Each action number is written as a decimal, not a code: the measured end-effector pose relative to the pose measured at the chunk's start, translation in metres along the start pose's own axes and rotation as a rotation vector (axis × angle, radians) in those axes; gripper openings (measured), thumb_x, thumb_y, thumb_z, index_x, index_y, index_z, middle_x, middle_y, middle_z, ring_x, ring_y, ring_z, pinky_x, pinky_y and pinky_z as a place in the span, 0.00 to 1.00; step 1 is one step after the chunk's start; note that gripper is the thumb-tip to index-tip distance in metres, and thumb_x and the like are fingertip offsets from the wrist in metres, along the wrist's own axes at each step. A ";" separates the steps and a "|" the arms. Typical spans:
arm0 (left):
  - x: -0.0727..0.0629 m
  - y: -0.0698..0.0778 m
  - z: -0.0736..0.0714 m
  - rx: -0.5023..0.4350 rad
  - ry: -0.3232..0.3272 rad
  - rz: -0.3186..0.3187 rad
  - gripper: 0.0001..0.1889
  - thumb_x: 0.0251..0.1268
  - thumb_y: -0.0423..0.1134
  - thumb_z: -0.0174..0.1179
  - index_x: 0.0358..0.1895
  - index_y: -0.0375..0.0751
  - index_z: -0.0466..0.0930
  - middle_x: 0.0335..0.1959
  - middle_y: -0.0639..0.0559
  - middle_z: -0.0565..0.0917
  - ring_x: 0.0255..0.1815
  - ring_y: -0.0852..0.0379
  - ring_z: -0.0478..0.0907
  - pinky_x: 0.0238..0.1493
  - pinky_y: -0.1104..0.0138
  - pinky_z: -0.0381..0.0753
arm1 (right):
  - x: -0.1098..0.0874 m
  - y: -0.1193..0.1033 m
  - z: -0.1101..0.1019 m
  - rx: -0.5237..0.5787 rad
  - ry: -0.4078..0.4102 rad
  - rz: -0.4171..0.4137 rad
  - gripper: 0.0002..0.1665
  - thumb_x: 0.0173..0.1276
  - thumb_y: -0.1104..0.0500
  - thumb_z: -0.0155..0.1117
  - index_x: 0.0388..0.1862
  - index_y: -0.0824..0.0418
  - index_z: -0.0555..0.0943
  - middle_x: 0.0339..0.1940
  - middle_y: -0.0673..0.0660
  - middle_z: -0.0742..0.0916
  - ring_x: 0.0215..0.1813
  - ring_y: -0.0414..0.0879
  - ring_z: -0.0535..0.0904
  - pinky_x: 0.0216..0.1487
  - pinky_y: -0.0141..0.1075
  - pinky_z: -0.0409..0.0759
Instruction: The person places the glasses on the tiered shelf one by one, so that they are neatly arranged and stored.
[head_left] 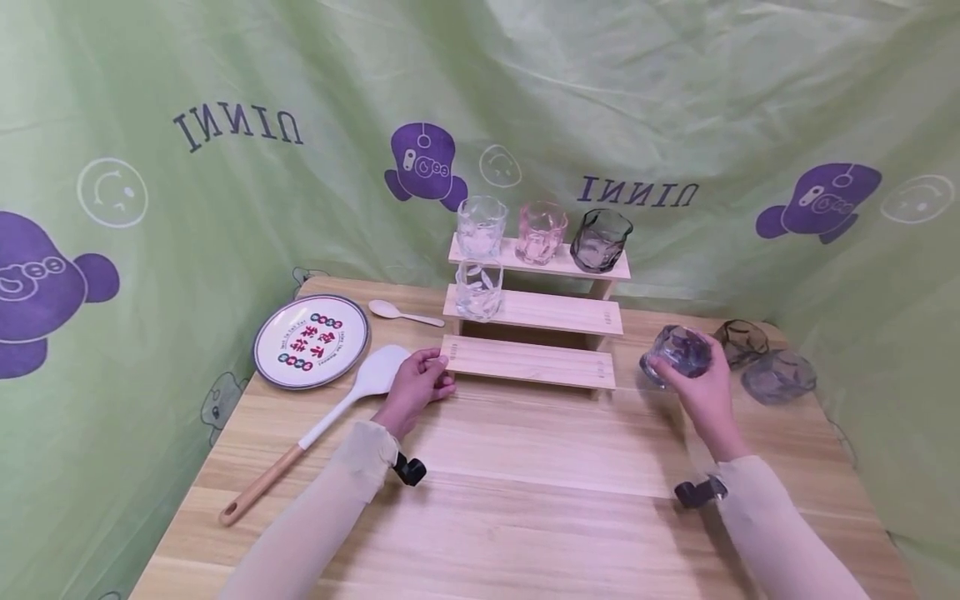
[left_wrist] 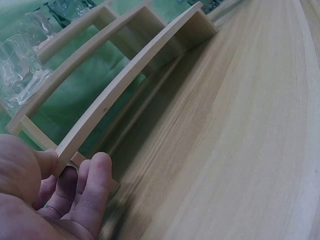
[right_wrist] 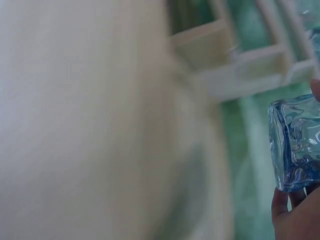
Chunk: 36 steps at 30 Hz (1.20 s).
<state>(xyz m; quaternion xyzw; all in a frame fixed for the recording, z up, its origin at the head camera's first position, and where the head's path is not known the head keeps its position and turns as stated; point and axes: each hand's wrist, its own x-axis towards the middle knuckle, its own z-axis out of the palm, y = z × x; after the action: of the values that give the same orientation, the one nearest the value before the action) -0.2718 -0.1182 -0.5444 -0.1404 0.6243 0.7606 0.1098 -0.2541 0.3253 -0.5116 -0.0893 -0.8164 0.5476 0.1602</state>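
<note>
A three-tier wooden display rack (head_left: pixel 532 364) stands at the back of the table. My left hand (head_left: pixel 420 385) pinches the left end of its lowest step, thumb above and fingers beneath in the left wrist view. To the right of the rack, my right hand (head_left: pixel 708 396) grips a bluish drinking glass (head_left: pixel 677 352), which lies tilted in the fingers. On the top step are a clear glass (head_left: pixel 481 227), a pink glass (head_left: pixel 541 233) and a dark grey glass (head_left: pixel 601 242). Another clear glass (head_left: pixel 478 290) sits at the left of the middle step. The lowest step bears no glass.
Two more glasses, one brownish (head_left: pixel 741 343) and one grey (head_left: pixel 780 377), are at the table's right edge. Left of the rack lie a patterned plate (head_left: pixel 311 342), a small spoon (head_left: pixel 405 315) and a white spatula (head_left: pixel 330 421) with a wooden handle. Green printed cloth (head_left: pixel 337 67) hangs behind.
</note>
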 end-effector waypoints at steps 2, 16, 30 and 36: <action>0.001 0.000 -0.001 0.000 -0.002 0.002 0.20 0.78 0.36 0.57 0.66 0.33 0.68 0.45 0.42 0.77 0.39 0.51 0.81 0.46 0.60 0.90 | 0.005 -0.018 0.005 0.023 0.011 -0.019 0.47 0.57 0.57 0.82 0.72 0.54 0.68 0.65 0.58 0.77 0.63 0.49 0.73 0.66 0.35 0.77; 0.000 -0.003 -0.005 -0.012 0.004 -0.011 0.20 0.78 0.35 0.57 0.67 0.34 0.68 0.45 0.42 0.78 0.37 0.52 0.81 0.46 0.60 0.90 | 0.015 -0.120 0.109 0.119 -0.236 -0.104 0.54 0.49 0.52 0.87 0.73 0.56 0.68 0.65 0.60 0.75 0.62 0.55 0.75 0.65 0.43 0.79; -0.001 -0.003 -0.002 -0.027 -0.016 -0.008 0.21 0.77 0.35 0.58 0.66 0.33 0.68 0.44 0.42 0.78 0.37 0.52 0.81 0.46 0.59 0.90 | 0.021 -0.120 0.177 -0.056 -0.098 -0.309 0.54 0.45 0.47 0.89 0.69 0.59 0.72 0.60 0.59 0.72 0.59 0.53 0.71 0.70 0.44 0.70; -0.002 -0.001 -0.003 -0.029 -0.021 -0.001 0.21 0.77 0.35 0.58 0.67 0.33 0.68 0.45 0.41 0.78 0.38 0.51 0.81 0.46 0.59 0.90 | 0.022 -0.119 0.181 -0.065 -0.093 -0.331 0.56 0.43 0.47 0.90 0.69 0.59 0.71 0.61 0.59 0.72 0.60 0.52 0.71 0.71 0.43 0.69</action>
<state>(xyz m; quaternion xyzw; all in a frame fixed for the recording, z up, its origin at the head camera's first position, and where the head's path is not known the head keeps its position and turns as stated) -0.2698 -0.1212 -0.5452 -0.1344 0.6119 0.7709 0.1146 -0.3360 0.1300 -0.4615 0.0666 -0.8438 0.4905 0.2074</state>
